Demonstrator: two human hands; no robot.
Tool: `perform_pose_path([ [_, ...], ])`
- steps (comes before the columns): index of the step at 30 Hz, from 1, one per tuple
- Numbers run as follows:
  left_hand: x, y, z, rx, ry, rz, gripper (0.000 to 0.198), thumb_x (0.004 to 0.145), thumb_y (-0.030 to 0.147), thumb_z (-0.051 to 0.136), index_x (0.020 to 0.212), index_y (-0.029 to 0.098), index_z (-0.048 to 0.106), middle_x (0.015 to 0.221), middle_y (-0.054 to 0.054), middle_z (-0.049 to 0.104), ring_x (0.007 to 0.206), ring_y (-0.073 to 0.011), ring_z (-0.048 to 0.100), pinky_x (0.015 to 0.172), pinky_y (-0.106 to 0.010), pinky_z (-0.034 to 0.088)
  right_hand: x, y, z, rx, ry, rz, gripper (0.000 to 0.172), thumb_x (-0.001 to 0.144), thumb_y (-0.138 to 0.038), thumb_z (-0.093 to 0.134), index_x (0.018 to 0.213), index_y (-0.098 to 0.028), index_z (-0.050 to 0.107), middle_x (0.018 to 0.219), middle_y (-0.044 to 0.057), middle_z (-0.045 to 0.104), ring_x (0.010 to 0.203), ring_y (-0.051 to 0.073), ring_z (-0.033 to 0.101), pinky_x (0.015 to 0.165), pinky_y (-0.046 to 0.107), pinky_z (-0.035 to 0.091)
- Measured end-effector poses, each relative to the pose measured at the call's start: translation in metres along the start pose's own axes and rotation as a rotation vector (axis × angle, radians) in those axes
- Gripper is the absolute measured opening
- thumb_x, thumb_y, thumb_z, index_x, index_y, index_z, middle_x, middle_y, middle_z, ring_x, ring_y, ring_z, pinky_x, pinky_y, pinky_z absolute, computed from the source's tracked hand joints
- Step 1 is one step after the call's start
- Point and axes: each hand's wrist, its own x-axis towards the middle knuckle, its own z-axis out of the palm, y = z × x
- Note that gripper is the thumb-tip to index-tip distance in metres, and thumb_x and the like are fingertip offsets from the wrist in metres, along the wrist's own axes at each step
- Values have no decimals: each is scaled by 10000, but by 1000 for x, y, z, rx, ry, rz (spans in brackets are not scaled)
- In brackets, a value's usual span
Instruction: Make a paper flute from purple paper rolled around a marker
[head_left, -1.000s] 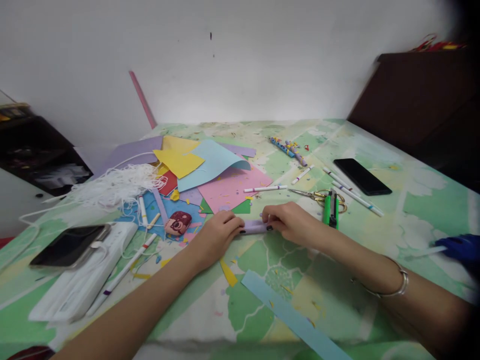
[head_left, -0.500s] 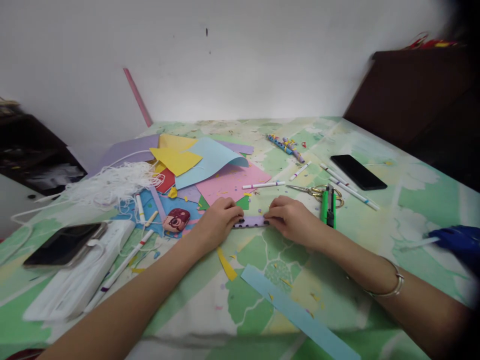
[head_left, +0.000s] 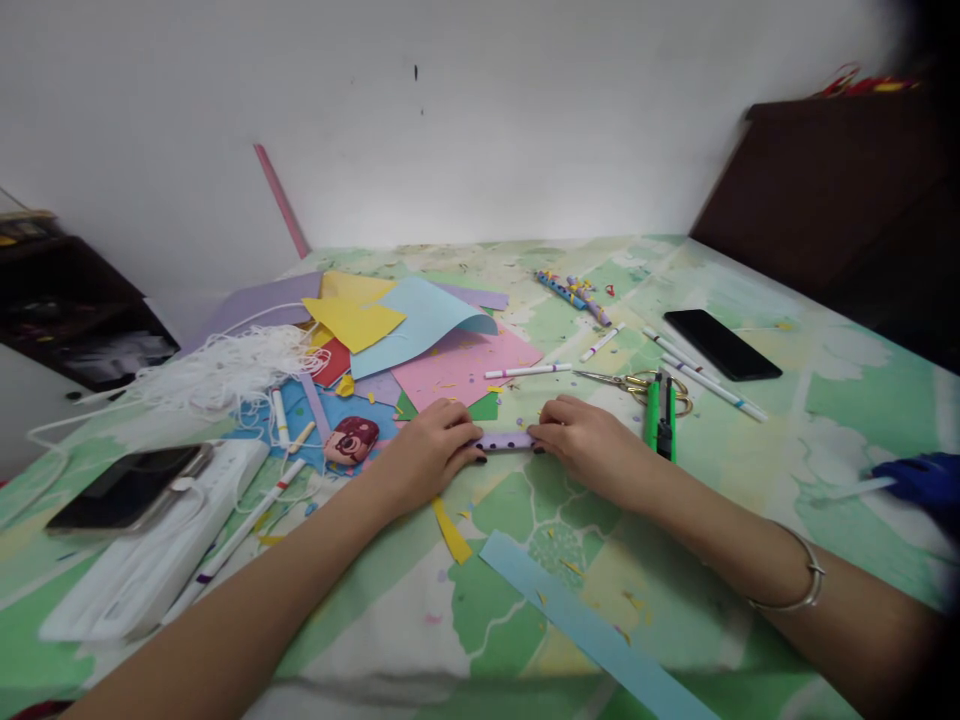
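A narrow purple paper tube with dark dots (head_left: 508, 441) lies crosswise at the middle of the table. My left hand (head_left: 439, 440) grips its left end with the fingers closed, and my right hand (head_left: 574, 440) pinches the right end. Only the stretch between the hands shows; both ends are hidden under the fingers. Just right of my right hand are a green box cutter (head_left: 661, 418) and gold-handled scissors (head_left: 637, 385). A light blue paper strip (head_left: 577, 615) lies nearer the front edge, with a yellow paper scrap (head_left: 451, 532) beside it.
Coloured paper sheets (head_left: 420, 320) and tangled white string (head_left: 225, 365) spread at the back left. A phone (head_left: 131, 487) rests on a white power strip (head_left: 157, 555). Right of centre lie a black phone (head_left: 721, 344), markers (head_left: 705, 375) and decorated paper tubes (head_left: 574, 290). A blue glue gun (head_left: 919, 480) is far right.
More of the dotted tube's upper side shows between my fingers, as if it has turned a little. Both hands stay at its ends; the view has shifted slightly.
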Motion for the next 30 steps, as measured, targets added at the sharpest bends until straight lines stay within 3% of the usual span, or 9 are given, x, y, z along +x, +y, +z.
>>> perform_pose_path([
  [8, 4, 5, 2, 73, 9, -76, 218, 892, 250, 465, 909, 140, 652, 877, -95, 574, 849, -206, 520, 768, -357, 460, 3, 2, 2, -26, -4, 8, 225, 845, -53, 448, 859, -155, 648, 788, 71, 551, 777, 182, 472, 646, 287, 347],
  [13, 4, 6, -1, 159, -10, 9, 255, 907, 287, 432, 953, 123, 621, 891, -107, 574, 871, -213, 524, 774, -362, 464, 2, 1, 0, 50, 7, 37, 183, 880, -196, 484, 910, -144, 657, 830, 90, 576, 794, 187, 518, 668, 288, 390],
  [18, 1, 2, -8, 128, 124, 76, 255, 916, 281, 417, 1025, 158, 612, 932, -101, 602, 890, -199, 556, 791, -357, 473, 1, 1, -4, 152, 89, 43, 163, 848, -205, 520, 954, -141, 625, 843, 89, 615, 782, 183, 554, 685, 285, 414],
  [21, 2, 1, -12, -15, 370, -49, 298, 861, 286, 536, 1147, 206, 563, 1089, -102, 586, 1044, -217, 529, 907, -394, 441, 2, -2, -7, 333, 160, 177, 114, 805, -195, 549, 902, -172, 604, 759, 30, 630, 653, 143, 546, 613, 253, 397],
  [23, 4, 3, -13, -197, 567, -243, 480, 796, 303, 629, 1244, 222, 479, 1230, -110, 521, 1154, -231, 477, 955, -407, 422, 3, -6, -7, 543, 220, 270, 104, 802, -211, 547, 895, -186, 585, 768, 14, 643, 657, 135, 562, 607, 243, 404],
  [25, 7, 6, -10, -497, 660, -448, 592, 744, 334, 677, 1267, 194, 437, 1269, -133, 497, 1152, -242, 498, 924, -408, 455, 5, -10, -5, 800, 274, 322, 125, 823, -256, 529, 924, -189, 558, 821, 20, 654, 715, 141, 589, 629, 244, 432],
  [27, 10, 13, -6, -846, 571, -576, 550, 734, 367, 674, 1198, 140, 486, 1189, -152, 561, 1040, -237, 583, 855, -396, 499, 7, -15, -1, 1015, 304, 355, 157, 833, -300, 524, 941, -186, 528, 859, 34, 661, 750, 149, 606, 634, 249, 455],
  [30, 16, 31, 1, -1107, 378, -536, 430, 758, 400, 636, 1069, 108, 581, 1079, -139, 636, 943, -218, 624, 848, -379, 502, 8, -21, 4, 1108, 308, 411, 189, 820, -333, 552, 933, -192, 496, 840, 40, 679, 711, 156, 621, 598, 258, 467],
])
